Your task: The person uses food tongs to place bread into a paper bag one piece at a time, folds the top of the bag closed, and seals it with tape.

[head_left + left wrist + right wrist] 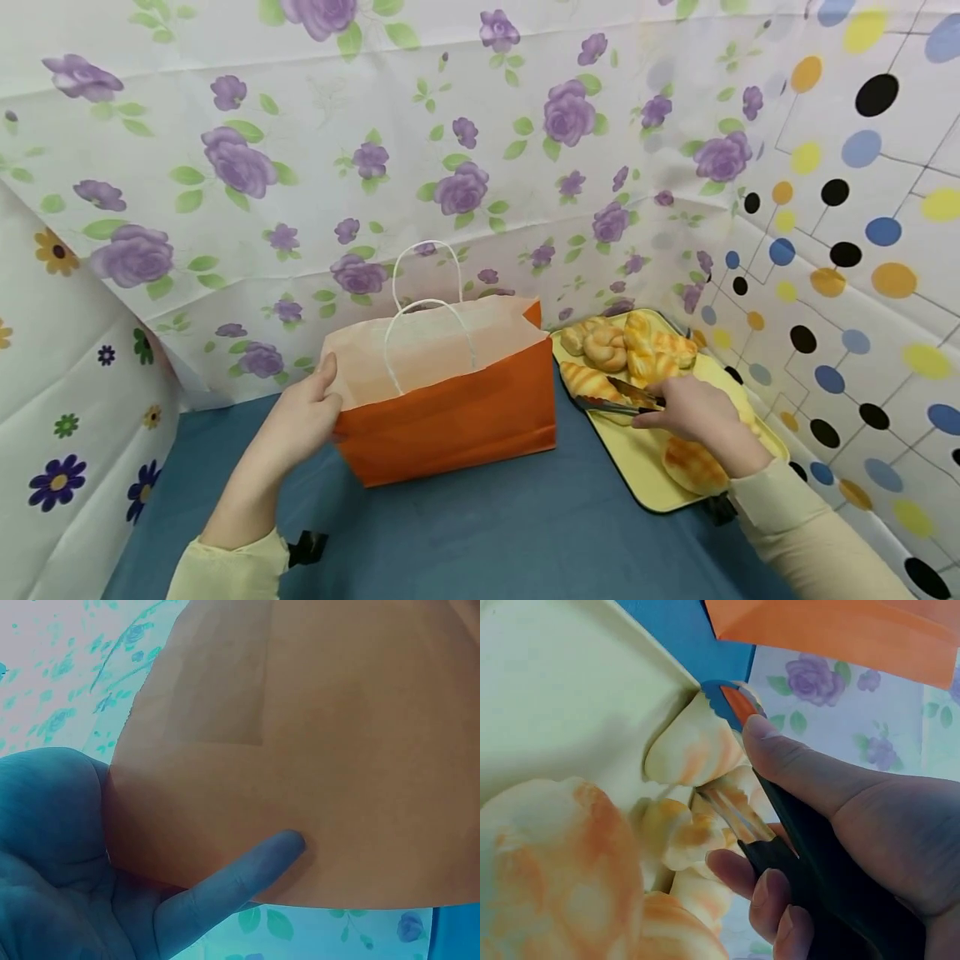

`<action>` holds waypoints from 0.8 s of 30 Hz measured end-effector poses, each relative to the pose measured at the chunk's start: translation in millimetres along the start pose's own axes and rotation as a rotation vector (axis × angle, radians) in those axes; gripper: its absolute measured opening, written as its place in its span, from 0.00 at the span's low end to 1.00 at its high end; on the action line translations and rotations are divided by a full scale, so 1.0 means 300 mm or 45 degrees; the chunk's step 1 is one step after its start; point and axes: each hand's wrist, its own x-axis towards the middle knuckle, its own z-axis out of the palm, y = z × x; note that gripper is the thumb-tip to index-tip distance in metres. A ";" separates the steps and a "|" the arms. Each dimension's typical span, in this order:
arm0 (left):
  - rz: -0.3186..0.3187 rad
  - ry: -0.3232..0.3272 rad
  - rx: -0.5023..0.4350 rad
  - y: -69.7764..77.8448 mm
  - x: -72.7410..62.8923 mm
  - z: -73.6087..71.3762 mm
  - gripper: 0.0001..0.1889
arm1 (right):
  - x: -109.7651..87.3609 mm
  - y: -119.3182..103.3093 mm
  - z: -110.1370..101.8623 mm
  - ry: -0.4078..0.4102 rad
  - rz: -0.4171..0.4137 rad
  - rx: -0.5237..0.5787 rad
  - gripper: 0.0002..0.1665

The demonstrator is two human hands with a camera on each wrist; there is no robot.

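So the striped roll (588, 381) sits right by the tray's (637, 479) 10 o'clock edge, tongs (618, 407) straddling it, right hand (693, 408) wrapped round the handles. Other breads (603, 347) crowd it toward 1; the roomier yellow patch is around 7. Bag's (450, 425) over at 9, mouth gaping up, slim strip of blue cloth (480, 533) between. Left hand (303, 408) pinches the bag's 9 o'clock edge.

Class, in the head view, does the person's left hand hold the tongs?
No, the right hand holds the tongs, while the left hand holds the orange bag.
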 end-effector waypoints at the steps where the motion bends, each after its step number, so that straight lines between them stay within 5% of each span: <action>1: -0.001 0.001 0.000 -0.001 -0.002 -0.001 0.35 | -0.001 -0.002 0.000 0.008 -0.008 0.003 0.29; 24: 0.032 -0.001 0.012 -0.023 0.003 0.000 0.34 | -0.024 0.033 0.016 0.075 -0.001 0.018 0.26</action>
